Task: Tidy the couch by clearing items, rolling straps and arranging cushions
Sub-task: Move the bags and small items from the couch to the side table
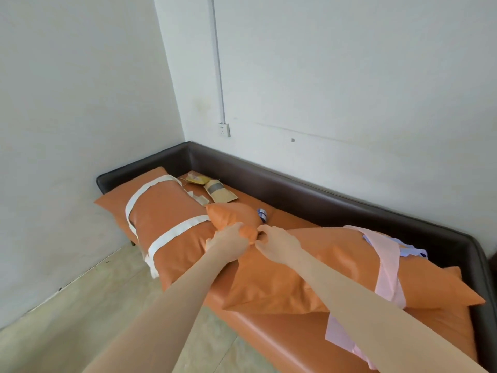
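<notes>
Two orange cushions lie on the orange couch seat. The left cushion is draped with a white strap. The right cushion has a pink strap over it. My left hand grips a bunched corner where the two cushions meet, and my right hand grips the right cushion's near corner beside it. Brown paper packets lie at the seat's far left. A small blue-and-white item sits behind the cushions.
The couch has a dark brown backrest and fits into a room corner. White walls rise behind, with a socket above the backrest. Pale floor spreads to the left. Bluish crumpled items lie behind the pink strap.
</notes>
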